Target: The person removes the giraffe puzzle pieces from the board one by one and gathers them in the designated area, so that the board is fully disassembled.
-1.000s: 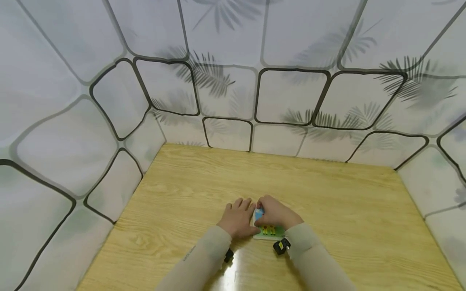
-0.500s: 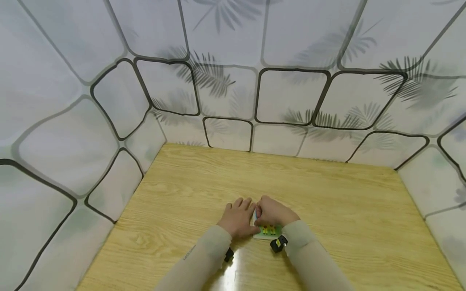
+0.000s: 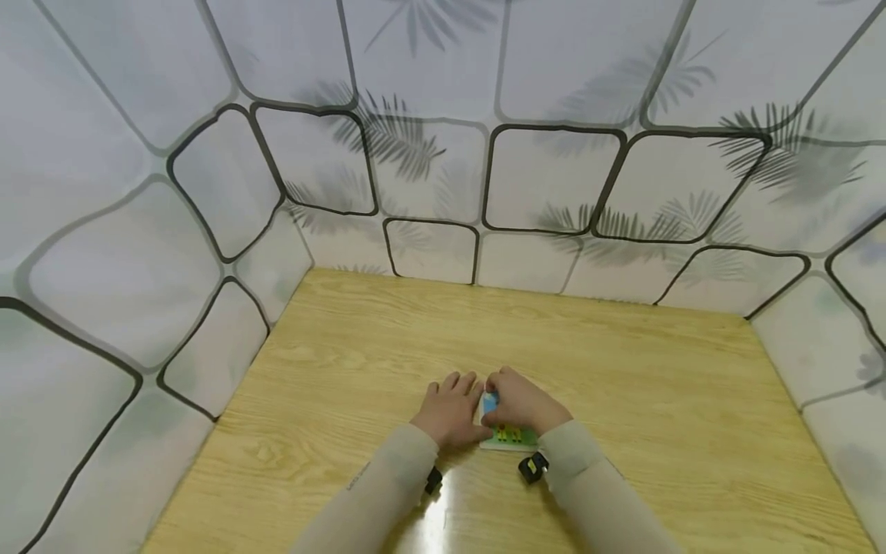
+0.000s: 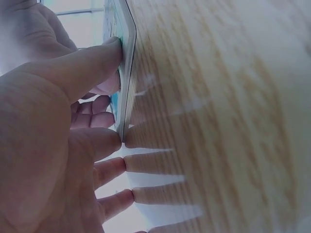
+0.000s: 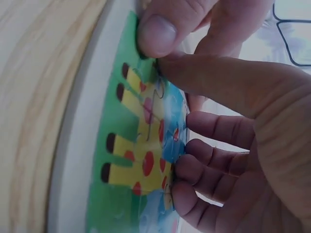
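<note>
A flat picture puzzle board lies on the table between the hands. In the right wrist view the board shows green, blue and a yellow giraffe with red spots. My left hand lies at its left side, fingers spread on the table; in the left wrist view the thumb of this hand presses the board's face near the edge. Over the board, my right hand rests its bent fingertips and thumb on the picture, apart from each other, as this hand shows close up.
The wooden table meets a patterned cloth wall at the back and more cloth at both sides. Black wrist cameras sit under the left sleeve and beside the right sleeve.
My right hand has shifted slightly over the board, uncovering more of the blue part than half a second ago. My left hand keeps its place at the edge.
</note>
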Demonstrator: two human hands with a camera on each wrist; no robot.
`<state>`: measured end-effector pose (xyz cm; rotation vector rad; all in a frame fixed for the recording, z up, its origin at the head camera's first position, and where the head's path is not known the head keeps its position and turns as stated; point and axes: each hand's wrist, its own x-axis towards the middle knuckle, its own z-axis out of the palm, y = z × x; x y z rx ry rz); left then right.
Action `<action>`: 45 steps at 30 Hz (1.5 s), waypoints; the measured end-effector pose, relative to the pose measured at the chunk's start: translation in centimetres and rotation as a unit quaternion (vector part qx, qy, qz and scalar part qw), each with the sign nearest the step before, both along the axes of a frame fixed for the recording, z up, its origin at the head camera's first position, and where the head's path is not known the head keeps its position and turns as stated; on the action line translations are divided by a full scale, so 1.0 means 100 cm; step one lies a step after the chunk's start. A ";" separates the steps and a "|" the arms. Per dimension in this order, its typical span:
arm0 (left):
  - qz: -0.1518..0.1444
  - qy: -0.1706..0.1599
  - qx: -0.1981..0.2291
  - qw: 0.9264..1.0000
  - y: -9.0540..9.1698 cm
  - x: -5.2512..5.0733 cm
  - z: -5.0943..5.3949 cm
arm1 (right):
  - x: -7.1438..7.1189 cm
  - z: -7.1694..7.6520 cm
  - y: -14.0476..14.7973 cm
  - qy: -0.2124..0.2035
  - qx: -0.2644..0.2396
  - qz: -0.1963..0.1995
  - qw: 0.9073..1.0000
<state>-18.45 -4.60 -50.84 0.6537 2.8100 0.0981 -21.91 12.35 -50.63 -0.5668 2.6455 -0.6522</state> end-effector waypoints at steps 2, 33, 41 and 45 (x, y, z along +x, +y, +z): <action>0.000 0.003 -0.001 1.000 -0.001 0.000 0.000 | -0.001 0.000 -0.001 0.003 0.004 0.006 1.000; 0.004 -0.021 0.008 1.000 0.000 0.000 0.002 | -0.002 -0.005 0.003 0.003 -0.003 0.007 1.000; 0.007 -0.020 0.014 1.000 0.000 0.001 0.000 | 0.003 -0.008 -0.001 0.019 -0.011 -0.005 1.000; 0.005 -0.010 0.015 1.000 0.001 0.001 -0.001 | 0.003 -0.007 -0.003 0.030 -0.003 -0.011 0.999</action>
